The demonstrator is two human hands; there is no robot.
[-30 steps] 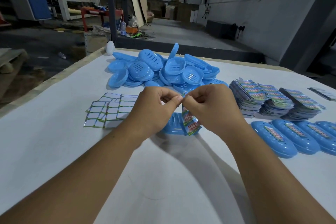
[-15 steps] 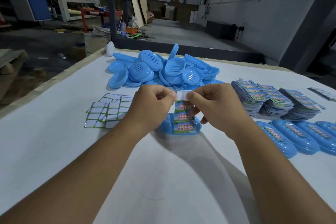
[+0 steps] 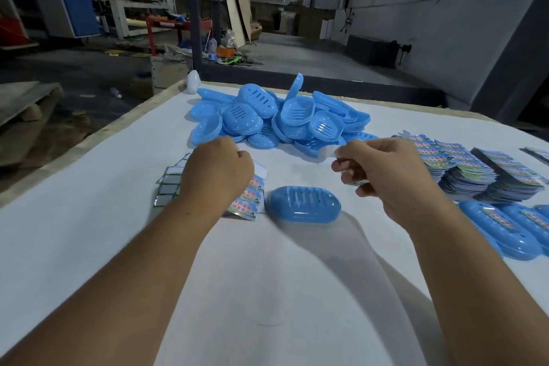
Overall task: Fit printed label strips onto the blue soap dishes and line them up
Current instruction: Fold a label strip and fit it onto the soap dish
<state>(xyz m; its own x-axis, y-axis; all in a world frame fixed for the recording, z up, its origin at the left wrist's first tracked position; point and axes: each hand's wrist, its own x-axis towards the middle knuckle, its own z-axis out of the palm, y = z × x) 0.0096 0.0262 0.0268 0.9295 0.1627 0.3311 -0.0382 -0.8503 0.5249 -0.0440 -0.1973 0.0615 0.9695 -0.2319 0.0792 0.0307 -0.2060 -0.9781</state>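
One blue soap dish (image 3: 304, 204) lies slotted side up on the white table (image 3: 267, 291), with no label on it, and serves here as the landmark. Just to its left, the left hand (image 3: 215, 172) has its fingers curled down onto a printed label strip (image 3: 248, 200); the strip's coloured end lies on the table beside the dish, close to it, though whether the two touch cannot be told. To the dish's right and raised above the table, the right hand (image 3: 383, 175) pinches a pale strip (image 3: 326, 153) between thumb and forefinger, the other fingers curled; what that strip is cannot be told. Beyond the dish sits a loose heap of blue dishes (image 3: 276, 119). Left of the dish, behind the left hand, lie small white-faced label backs (image 3: 169, 184). Well to the dish's right stand stacks of printed labels (image 3: 475, 175), and nearer than those, a row of labelled dishes (image 3: 502, 229) lies side by side.
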